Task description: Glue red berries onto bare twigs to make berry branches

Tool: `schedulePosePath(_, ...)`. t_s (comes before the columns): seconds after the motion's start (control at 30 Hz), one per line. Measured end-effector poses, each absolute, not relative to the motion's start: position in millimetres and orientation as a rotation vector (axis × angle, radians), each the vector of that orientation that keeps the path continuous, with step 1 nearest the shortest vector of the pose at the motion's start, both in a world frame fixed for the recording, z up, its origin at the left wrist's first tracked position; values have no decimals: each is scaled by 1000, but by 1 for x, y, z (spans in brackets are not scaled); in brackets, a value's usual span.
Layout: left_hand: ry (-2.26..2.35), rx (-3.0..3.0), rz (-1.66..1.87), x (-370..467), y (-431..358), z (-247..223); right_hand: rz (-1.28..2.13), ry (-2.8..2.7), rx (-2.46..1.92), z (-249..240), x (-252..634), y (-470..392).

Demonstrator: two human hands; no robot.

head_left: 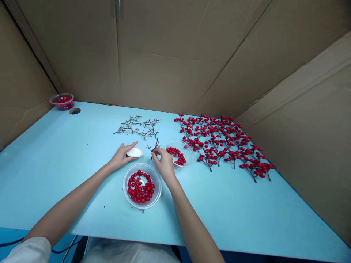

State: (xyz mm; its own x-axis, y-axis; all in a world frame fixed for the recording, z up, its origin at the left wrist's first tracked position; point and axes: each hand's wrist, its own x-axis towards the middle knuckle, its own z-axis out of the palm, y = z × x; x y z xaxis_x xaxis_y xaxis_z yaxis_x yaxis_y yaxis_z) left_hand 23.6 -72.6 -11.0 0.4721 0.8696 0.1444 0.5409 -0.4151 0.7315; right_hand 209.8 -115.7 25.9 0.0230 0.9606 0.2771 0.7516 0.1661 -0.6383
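My left hand (122, 155) is closed around a small round container with a white top or white contents (134, 152), just above the table. Between the thumb and fingers of my right hand (163, 160) is a bare brown twig (154, 147) with short forked tips. Near me, below both hands, stands a clear plastic bowl (126, 195) of loose red berries (141, 186). A second clear bowl (189, 160) with red berries (177, 155) is partly hidden behind my right hand.
Several bare twigs (137, 126) lie beyond my hands. Many berry-covered branches (219, 138) spread over the table's right side. Another berry tub (63, 102) sits at the far left corner beside a cable hole (75, 111). Cardboard walls (170, 54) enclose the table.
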Motion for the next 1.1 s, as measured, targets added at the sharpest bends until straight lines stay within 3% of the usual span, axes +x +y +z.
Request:
schedulePosePath(0.5,1152,2092,702,24,-70,-15,217,-1953,-2019,20,210,-115)
schedulePosePath(1.1,1055,2190,676,21,-71,-18,125,-1955,-1990,-7,209,-117)
